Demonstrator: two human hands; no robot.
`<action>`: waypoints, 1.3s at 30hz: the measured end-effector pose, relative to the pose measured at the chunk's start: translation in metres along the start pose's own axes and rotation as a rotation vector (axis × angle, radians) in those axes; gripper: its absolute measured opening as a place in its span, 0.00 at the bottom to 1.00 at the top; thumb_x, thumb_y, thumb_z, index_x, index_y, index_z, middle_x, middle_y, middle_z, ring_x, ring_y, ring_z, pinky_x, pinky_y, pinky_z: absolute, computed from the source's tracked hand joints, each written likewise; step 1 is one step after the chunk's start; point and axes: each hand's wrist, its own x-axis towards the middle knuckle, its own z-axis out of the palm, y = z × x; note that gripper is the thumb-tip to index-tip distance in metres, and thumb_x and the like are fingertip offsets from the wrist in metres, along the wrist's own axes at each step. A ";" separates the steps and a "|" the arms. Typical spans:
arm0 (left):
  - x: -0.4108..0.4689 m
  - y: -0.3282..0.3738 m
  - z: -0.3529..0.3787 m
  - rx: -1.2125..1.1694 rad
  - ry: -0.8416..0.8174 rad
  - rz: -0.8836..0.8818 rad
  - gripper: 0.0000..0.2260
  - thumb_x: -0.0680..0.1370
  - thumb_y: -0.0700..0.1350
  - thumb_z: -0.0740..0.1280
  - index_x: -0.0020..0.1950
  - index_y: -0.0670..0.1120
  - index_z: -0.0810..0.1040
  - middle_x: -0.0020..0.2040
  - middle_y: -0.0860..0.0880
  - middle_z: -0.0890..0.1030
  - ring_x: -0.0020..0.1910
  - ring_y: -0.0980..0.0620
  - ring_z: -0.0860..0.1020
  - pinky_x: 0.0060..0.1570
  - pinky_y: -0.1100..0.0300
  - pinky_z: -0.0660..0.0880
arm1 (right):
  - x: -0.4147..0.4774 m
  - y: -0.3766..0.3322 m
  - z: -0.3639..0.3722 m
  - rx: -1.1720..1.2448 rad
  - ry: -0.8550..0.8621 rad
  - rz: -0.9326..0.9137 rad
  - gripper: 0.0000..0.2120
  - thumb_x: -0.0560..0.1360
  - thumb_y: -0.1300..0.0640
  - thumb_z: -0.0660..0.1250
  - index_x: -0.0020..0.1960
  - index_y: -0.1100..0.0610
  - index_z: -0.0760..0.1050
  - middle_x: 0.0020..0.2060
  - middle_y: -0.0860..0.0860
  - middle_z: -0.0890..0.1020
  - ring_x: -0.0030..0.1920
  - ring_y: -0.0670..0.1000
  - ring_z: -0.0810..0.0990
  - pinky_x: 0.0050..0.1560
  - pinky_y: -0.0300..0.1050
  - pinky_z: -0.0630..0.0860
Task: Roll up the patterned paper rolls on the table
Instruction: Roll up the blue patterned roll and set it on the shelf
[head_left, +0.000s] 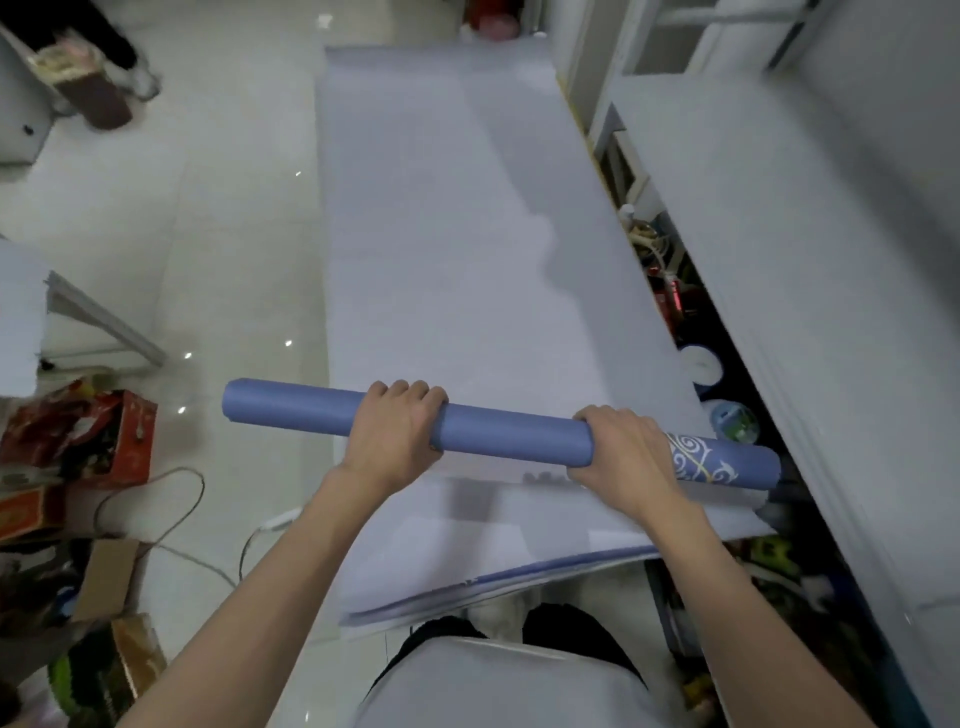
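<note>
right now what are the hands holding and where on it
Both hands grip the blue paper roll: the left hand left of its middle, the right hand near its right end, beside the swirl pattern.

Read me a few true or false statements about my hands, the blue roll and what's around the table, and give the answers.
1. The left hand and the right hand both grip the blue paper roll. True.
2. The white swirl pattern shows at the roll's left end. False: it shows at the right end, just past the right hand.
3. The roll's left end sticks out past the table edge, over the floor. True.
4. The red box stands on the table. False: it sits on the floor, left of the table.
</note>
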 end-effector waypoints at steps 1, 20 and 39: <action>0.006 0.005 -0.008 -0.003 0.024 0.041 0.14 0.66 0.44 0.71 0.51 0.47 0.78 0.40 0.49 0.79 0.38 0.45 0.74 0.39 0.54 0.66 | -0.010 0.003 -0.008 -0.010 0.038 0.040 0.16 0.63 0.48 0.70 0.50 0.48 0.77 0.42 0.47 0.81 0.43 0.56 0.79 0.40 0.48 0.69; 0.174 0.412 -0.019 -0.137 0.212 1.306 0.20 0.77 0.52 0.68 0.64 0.41 0.73 0.57 0.42 0.76 0.51 0.40 0.75 0.54 0.46 0.71 | -0.309 0.207 -0.026 0.011 0.536 1.024 0.25 0.70 0.53 0.74 0.64 0.55 0.71 0.56 0.54 0.77 0.55 0.59 0.75 0.56 0.54 0.67; 0.278 0.649 0.034 -0.066 0.226 0.991 0.21 0.80 0.59 0.58 0.68 0.49 0.70 0.66 0.39 0.69 0.65 0.39 0.64 0.60 0.43 0.64 | -0.317 0.420 -0.027 -0.115 0.506 1.393 0.25 0.81 0.44 0.60 0.74 0.53 0.67 0.68 0.58 0.70 0.67 0.62 0.66 0.66 0.56 0.59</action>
